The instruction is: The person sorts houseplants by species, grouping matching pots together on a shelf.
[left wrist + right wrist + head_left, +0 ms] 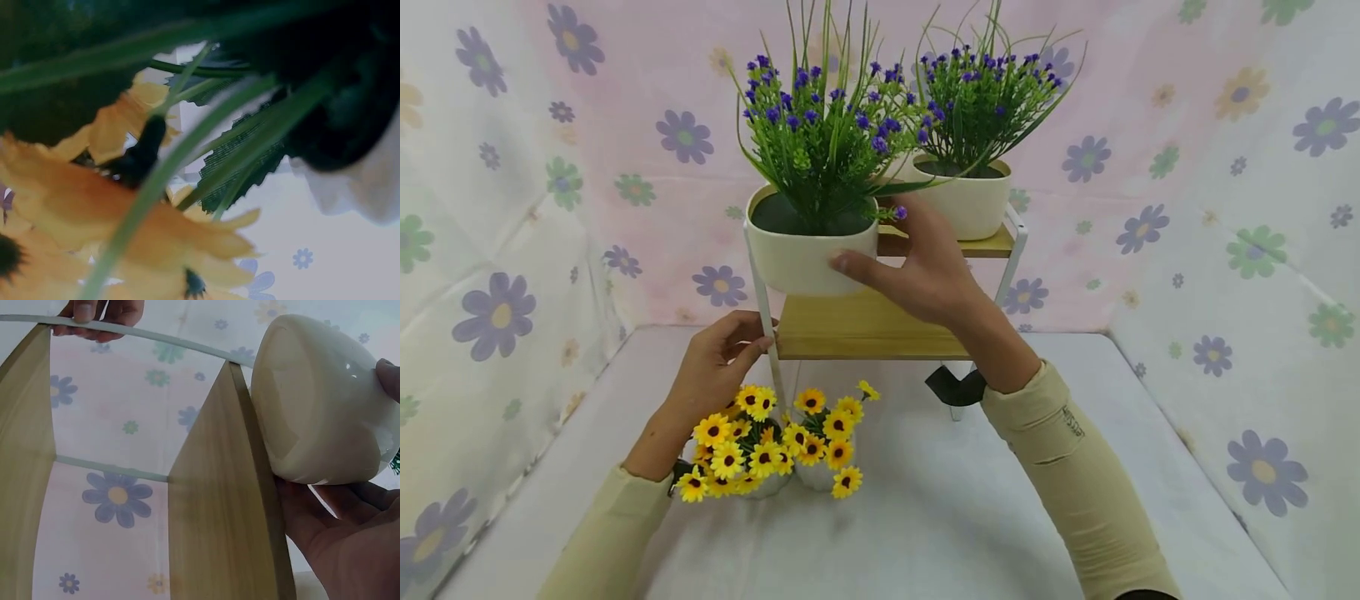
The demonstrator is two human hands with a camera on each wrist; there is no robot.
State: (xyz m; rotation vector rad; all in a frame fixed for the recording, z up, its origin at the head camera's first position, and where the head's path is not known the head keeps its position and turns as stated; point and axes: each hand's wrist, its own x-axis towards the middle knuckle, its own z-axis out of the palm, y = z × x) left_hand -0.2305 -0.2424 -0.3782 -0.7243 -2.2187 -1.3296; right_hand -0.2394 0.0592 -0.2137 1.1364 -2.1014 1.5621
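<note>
My right hand (925,267) grips a cream oval pot (812,260) of purple flowers and grass, thumb on its front and fingers behind. The pot is at the front edge of the upper board of a two-tier wooden shelf (865,327); its underside shows in the right wrist view, where the pot (331,400) is beside the board's edge. With my left hand (718,358) I pinch the shelf's white left leg (763,292) near the lower board. The left hand (100,311) also appears at the frame in the right wrist view.
A second cream pot of purple flowers (966,204) stands on the upper board at right. Two pots of yellow flowers (745,446) stand on the white table before the left leg. Yellow petals (125,206) and stems crowd the left wrist view. Flower-patterned cloth surrounds the table.
</note>
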